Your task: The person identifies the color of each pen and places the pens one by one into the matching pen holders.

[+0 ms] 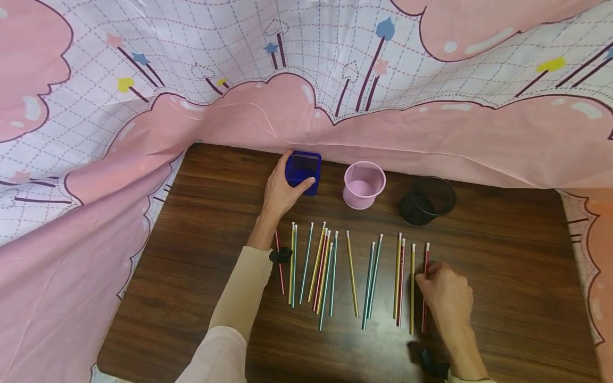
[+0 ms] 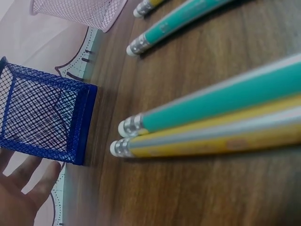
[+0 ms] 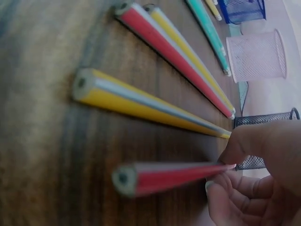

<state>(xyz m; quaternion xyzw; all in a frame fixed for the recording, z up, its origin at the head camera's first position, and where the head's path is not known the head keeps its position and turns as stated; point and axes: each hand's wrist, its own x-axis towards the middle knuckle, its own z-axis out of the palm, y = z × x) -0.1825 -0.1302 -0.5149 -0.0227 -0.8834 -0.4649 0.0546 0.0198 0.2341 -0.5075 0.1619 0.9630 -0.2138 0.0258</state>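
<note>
My left hand [image 1: 282, 186] holds a square blue mesh pen holder [image 1: 303, 187] at the back of the table, thumb over its front and fingers along its left side. In the left wrist view, fingers [image 2: 43, 186] lie against the side of the blue holder [image 2: 40, 113]. At the right end of the pencil row, my right hand [image 1: 447, 292] pinches a red pencil [image 1: 426, 260] between thumb and fingers. That red pencil [image 3: 164, 179] points its unsharpened end at the right wrist camera. Beside it lies a yellow pencil [image 1: 412, 287].
A round pink mesh cup [image 1: 359, 199] and a round black mesh cup [image 1: 416, 210] stand right of the blue holder. Several red, yellow and green pencils [image 1: 306, 263] lie across the wooden table [image 1: 191, 223], erasers toward the back. A patterned curtain [image 1: 383, 138] hangs behind.
</note>
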